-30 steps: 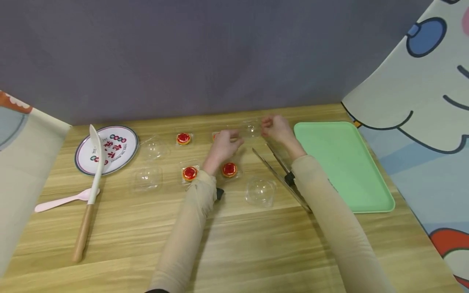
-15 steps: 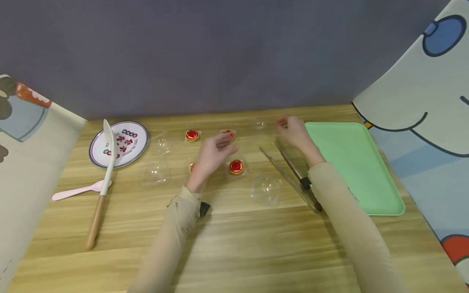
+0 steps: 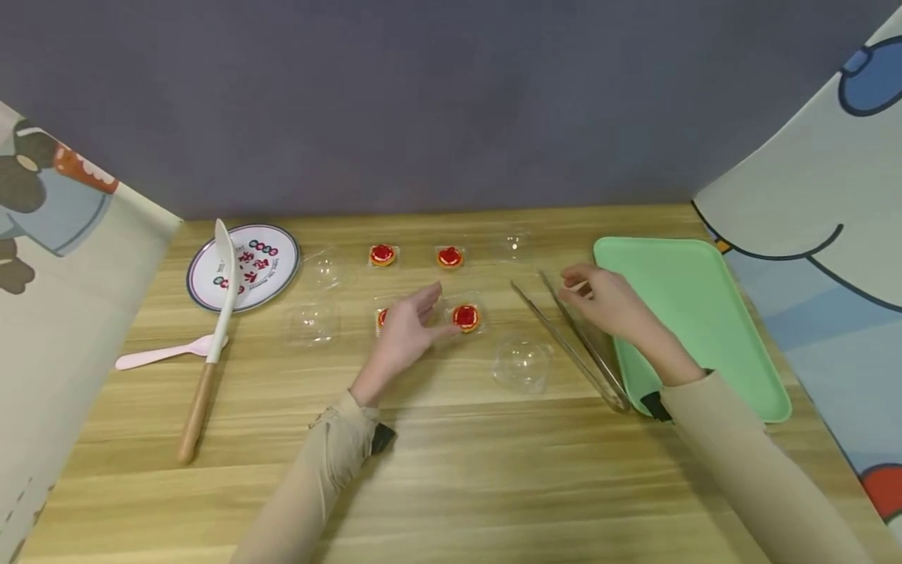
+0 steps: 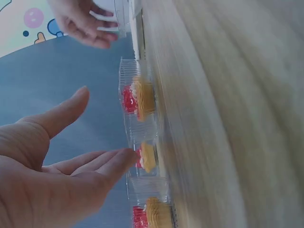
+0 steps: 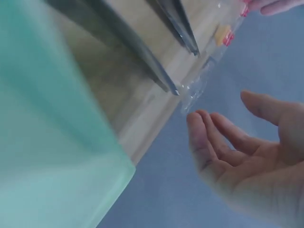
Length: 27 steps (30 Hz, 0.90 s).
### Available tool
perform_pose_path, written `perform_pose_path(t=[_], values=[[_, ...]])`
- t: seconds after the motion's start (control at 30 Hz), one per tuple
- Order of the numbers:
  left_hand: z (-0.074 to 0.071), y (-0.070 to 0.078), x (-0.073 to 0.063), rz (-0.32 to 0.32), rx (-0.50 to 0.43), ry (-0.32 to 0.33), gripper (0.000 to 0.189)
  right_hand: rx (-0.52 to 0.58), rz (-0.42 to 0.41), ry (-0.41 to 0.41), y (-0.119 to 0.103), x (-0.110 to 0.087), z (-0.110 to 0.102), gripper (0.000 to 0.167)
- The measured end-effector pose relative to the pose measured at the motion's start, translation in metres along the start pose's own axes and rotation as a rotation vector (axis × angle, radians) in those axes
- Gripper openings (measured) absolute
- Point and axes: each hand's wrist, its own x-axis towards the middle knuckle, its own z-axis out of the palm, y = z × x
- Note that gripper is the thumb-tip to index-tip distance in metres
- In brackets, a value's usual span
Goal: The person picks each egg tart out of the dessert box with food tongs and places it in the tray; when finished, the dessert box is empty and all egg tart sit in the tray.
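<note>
Red-topped tarts sit in clear plastic holders: a back left tart (image 3: 383, 254), a back right tart (image 3: 449, 256), a front right tart (image 3: 466, 317) and a front left tart (image 3: 381, 317) partly hidden by my left hand. That left hand (image 3: 409, 333) hovers between the front two, thumb and fingers spread, holding nothing. In the left wrist view, its fingertips (image 4: 124, 159) overlap a tart's holder. My right hand (image 3: 607, 304) hangs over the left edge of the green tray (image 3: 694, 313), beside the metal tongs (image 3: 574, 345); its fingers bend loosely with nothing between them.
Clear plastic domes lie around the tarts: a front right dome (image 3: 523, 364), a back right dome (image 3: 513, 244), and two at left, one a dome (image 3: 313, 323). Further left, a long wooden-handled spoon (image 3: 204, 392) crosses a printed plate (image 3: 271, 286) and a pink spoon (image 3: 158, 355).
My left hand has come back from the rear right tart toward the front tarts. My right hand has left the rear dome and moved right and nearer, to the tray. The view has shifted slightly.
</note>
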Motion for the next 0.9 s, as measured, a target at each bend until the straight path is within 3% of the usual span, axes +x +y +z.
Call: perform_pose_path(t=[0.23,0.6,0.9], values=[[0.006,-0.006,-0.002,-0.022,-0.046,-0.022,0.084,-0.078,0.01,-0.078,0.012,-0.032,0.013,0.064],[0.015,-0.014,0.0,-0.053,-0.124,-0.041,0.099,-0.218,0.019,-0.123,0.017,-0.056,0.032,0.081],[0.019,-0.017,0.003,-0.031,-0.121,-0.064,0.1,-0.293,-0.006,-0.059,0.02,-0.062,0.044,0.069]])
